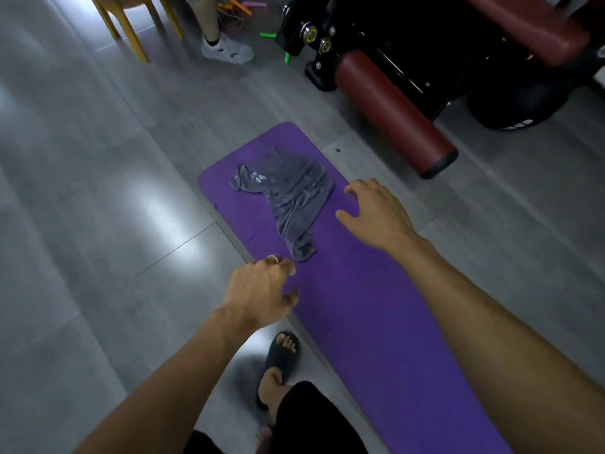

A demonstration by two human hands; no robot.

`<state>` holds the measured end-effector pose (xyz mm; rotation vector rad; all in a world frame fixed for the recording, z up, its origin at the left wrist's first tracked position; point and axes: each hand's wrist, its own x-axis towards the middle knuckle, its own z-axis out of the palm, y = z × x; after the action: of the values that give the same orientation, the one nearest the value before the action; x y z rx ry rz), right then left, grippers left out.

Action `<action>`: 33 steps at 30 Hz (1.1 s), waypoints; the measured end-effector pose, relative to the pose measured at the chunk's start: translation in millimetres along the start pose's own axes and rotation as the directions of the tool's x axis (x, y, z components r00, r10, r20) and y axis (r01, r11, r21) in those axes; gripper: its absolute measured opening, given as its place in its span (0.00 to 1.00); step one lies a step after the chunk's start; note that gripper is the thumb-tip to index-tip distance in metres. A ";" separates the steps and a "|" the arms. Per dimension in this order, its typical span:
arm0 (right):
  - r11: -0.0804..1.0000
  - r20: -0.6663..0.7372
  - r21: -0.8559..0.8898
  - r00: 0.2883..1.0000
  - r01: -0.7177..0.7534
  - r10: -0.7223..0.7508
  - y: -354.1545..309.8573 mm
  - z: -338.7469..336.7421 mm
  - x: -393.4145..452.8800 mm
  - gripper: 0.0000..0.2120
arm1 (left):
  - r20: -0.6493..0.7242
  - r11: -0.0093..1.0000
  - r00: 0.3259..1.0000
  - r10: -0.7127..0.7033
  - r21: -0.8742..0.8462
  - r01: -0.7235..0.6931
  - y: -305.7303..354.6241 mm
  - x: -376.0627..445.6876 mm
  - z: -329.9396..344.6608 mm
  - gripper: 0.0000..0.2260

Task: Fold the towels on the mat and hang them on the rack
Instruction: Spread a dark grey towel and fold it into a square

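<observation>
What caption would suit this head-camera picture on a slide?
Both hands, left and right, reach empty toward a crumpled grey towel on a purple mat.

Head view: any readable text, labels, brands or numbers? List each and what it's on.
Grey towel: pale printed marking near its far-left corner, too blurred to read.
Black equipment base: small white marks along its lower edge, too small to read.
White shoe: dark mark on its side, not legible.
Purple mat: no text visible.
Nothing can be quoted.
</observation>
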<state>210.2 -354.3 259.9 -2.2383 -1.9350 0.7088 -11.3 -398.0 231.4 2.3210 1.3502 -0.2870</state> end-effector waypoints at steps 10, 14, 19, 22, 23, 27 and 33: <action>0.980 0.038 0.095 0.984 -0.176 0.174 45.9 179.9 215.3 0.22 | 0.105 0.970 0.976 0.192 0.130 -0.205 -147.7 209.3 104.3 0.18; 0.968 0.027 0.090 0.972 -0.235 0.233 93.1 282.4 288.2 0.23 | 0.138 0.925 0.945 0.296 0.205 -0.319 -205.5 312.9 192.4 0.20; 0.924 0.049 0.147 0.936 -0.352 0.349 144.8 411.8 331.0 0.22 | 0.183 0.833 0.871 0.456 0.256 -0.490 -252.9 416.4 302.0 0.24; 0.885 0.147 0.181 0.901 -0.430 0.408 167.8 480.5 332.9 0.26 | 0.234 0.741 0.786 0.573 0.261 -0.618 -270.6 464.9 353.5 0.31; 0.871 0.206 0.200 0.888 -0.450 0.411 173.1 498.1 330.2 0.31 | 0.250 0.691 0.740 0.624 0.267 -0.672 -273.5 478.0 367.0 0.34; 0.916 0.238 0.156 0.914 -0.369 0.327 181.8 546.9 316.6 0.26 | 0.234 0.511 0.589 0.773 0.321 -0.798 -266.6 520.0 400.5 0.39; 0.724 0.158 0.526 0.887 -0.447 0.434 219.4 503.1 293.2 0.03 | 0.248 0.533 0.558 0.792 0.165 -0.830 -210.5 543.9 384.2 0.15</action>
<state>231.1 -227.3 -348.9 -2.2886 -0.9800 1.1733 95.3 -67.3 -374.3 2.7957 0.0191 -0.3243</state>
